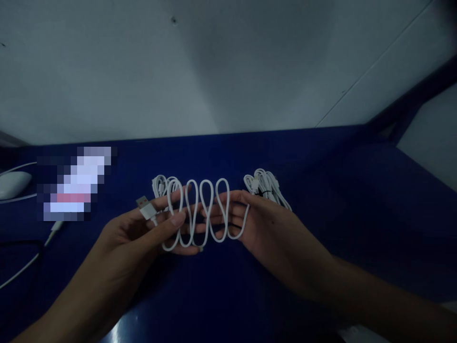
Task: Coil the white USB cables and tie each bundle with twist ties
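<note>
Folding of the white cable (207, 216) looks largely done, with no tie visible; 2 cable bundles lie at its 10 (160, 185) and 2 o'clock (266, 183) on the bench (200, 157). At 8 o'clock, the left hand (132, 240) pinches it; at 4 o'clock, the right hand (274, 228), loosely curled, touches it, its grip unclear.

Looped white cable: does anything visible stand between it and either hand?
Nothing visible does. The left hand holds the looped white cable, thumb on it; the right hand has its fingers behind the loops. The left cable bundle and right cable bundle lie beyond, on the blue table.
</note>
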`<state>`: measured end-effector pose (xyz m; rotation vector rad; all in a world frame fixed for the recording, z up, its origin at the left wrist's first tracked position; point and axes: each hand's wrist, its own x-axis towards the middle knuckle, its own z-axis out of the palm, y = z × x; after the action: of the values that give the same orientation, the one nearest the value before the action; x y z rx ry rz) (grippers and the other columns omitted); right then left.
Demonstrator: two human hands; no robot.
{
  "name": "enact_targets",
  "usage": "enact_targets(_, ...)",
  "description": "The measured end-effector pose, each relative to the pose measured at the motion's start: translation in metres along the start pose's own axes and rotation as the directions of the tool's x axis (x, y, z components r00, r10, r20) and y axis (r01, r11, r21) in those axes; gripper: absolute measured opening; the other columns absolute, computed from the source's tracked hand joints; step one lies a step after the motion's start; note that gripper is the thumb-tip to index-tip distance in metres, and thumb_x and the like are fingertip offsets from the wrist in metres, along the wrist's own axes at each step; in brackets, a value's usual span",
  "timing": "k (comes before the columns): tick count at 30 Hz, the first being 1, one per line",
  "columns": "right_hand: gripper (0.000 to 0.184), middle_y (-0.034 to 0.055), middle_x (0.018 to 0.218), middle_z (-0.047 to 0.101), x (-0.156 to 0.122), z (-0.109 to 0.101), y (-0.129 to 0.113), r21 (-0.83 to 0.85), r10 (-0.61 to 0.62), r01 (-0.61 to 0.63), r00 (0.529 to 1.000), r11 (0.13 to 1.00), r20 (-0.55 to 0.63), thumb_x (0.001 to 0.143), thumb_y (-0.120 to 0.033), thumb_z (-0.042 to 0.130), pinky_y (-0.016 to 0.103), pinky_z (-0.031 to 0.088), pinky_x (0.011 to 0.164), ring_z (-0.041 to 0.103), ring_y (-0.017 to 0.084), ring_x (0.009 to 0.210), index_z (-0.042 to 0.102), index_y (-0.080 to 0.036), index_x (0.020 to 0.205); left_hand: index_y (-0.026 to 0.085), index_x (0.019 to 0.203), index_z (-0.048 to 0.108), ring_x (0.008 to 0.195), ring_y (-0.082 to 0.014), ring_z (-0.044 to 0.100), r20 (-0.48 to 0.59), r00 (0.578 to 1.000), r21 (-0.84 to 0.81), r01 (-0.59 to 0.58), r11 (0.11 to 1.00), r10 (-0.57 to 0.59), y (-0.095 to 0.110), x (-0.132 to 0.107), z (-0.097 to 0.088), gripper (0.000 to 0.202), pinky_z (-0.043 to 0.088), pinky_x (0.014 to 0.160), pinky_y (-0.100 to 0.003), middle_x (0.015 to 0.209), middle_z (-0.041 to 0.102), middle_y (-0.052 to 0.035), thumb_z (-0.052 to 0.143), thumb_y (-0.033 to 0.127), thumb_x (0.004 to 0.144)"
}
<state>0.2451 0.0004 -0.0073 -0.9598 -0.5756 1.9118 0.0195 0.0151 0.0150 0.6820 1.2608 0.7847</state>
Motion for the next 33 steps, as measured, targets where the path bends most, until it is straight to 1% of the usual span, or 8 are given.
enact_targets(3,0.036,0.0153,0.125,0.081,0.0005,0.002,-0.0005,-0.006,0.004,-0.004,1.0,1.0,-0.021,0.113,-0.042,0.059,0.057,0.048,0.121,0.072,0.034,0.125,0.082,-0.016,0.118,0.031,0.132,0.088,0.119,-0.0422,0.087,0.003,1.0,0.012,-0.004,1.0,0.003,0.0003,0.0016,0.0008,0.049,0.079,0.085,-0.043,0.135,0.089,-0.0107,0.103,0.04,0.087)
enact_targets(8,0.034,0.0143,0.124,0.08,0.0024,0.0031,-0.0004,0.017,0.009,-0.009,1.0,1.0,-0.021,0.112,-0.043,0.06,0.056,0.048,0.121,0.072,0.033,0.124,0.082,-0.018,0.116,0.031,0.13,0.089,0.119,-0.042,0.087,0.004,1.0,0.014,-0.002,1.0,0.002,0.0003,0.0031,0.0013,0.045,0.079,0.086,-0.044,0.133,0.09,-0.0104,0.102,0.04,0.088)
enact_targets(13,0.033,0.0141,0.126,0.081,0.0017,0.0023,-0.0004,0.005,0.01,-0.01,1.0,1.0,-0.007,0.112,-0.044,0.06,0.056,0.048,0.122,0.072,0.034,0.126,0.082,-0.019,0.117,0.032,0.134,0.087,0.12,-0.0424,0.087,0.004,1.0,0.01,-0.005,1.0,0.005,-0.0009,0.0023,-0.0006,0.05,0.079,0.087,-0.045,0.136,0.089,-0.0106,0.102,0.04,0.087)
enact_targets(17,0.034,0.0141,0.126,0.08,0.0013,0.0027,0.0001,0.014,0.011,-0.011,1.0,1.0,0.001,0.112,-0.044,0.06,0.057,0.048,0.122,0.072,0.034,0.126,0.081,-0.018,0.118,0.031,0.138,0.086,0.119,-0.0413,0.087,-0.005,1.0,0.008,-0.003,1.0,0.003,-0.0002,0.0025,0.0006,0.054,0.079,0.085,-0.041,0.14,0.087,-0.0121,0.103,0.038,0.086)
enact_targets(21,0.032,0.0151,0.126,0.08,0.0008,0.0043,-0.0012,0.023,0.022,-0.021,0.999,1.0,-0.027,0.112,-0.043,0.059,0.058,0.049,0.122,0.072,0.035,0.126,0.08,-0.018,0.117,0.029,0.137,0.087,0.117,-0.0401,0.088,0.002,1.0,0.003,-0.016,1.0,0.016,0.0016,0.0008,0.0031,0.055,0.079,0.082,-0.036,0.144,0.085,-0.0136,0.104,0.034,0.084)
enact_targets(27,0.032,0.0152,0.125,0.081,0.0021,0.0042,-0.0015,0.024,0.024,-0.023,0.999,0.999,-0.039,0.111,-0.041,0.06,0.057,0.05,0.12,0.073,0.034,0.124,0.081,-0.018,0.114,0.027,0.134,0.088,0.115,-0.0414,0.089,0.005,1.0,0.0,-0.025,1.0,0.025,0.0002,0.0001,0.0015,0.05,0.08,0.083,-0.037,0.139,0.087,-0.0151,0.103,0.033,0.087)
enact_targets(30,0.031,0.0148,0.125,0.081,0.003,0.0035,0.0,0.032,0.025,-0.023,0.999,0.999,-0.041,0.111,-0.04,0.06,0.057,0.05,0.12,0.073,0.034,0.123,0.082,-0.018,0.114,0.029,0.138,0.087,0.12,-0.0427,0.087,0.009,1.0,0.009,-0.019,1.0,0.019,-0.0016,0.0013,-0.0015,0.051,0.08,0.084,-0.039,0.144,0.085,-0.0149,0.101,0.034,0.089)
enact_targets(33,0.03,0.0141,0.123,0.081,0.0034,0.0034,0.0008,0.041,0.02,-0.019,0.999,0.999,-0.037,0.11,-0.041,0.061,0.057,0.05,0.12,0.073,0.033,0.122,0.082,-0.019,0.112,0.027,0.136,0.088,0.12,-0.0447,0.086,0.008,1.0,0.012,-0.014,1.0,0.013,-0.0026,0.0019,-0.0033,0.047,0.08,0.083,-0.041,0.146,0.084,-0.0159,0.099,0.035,0.091)
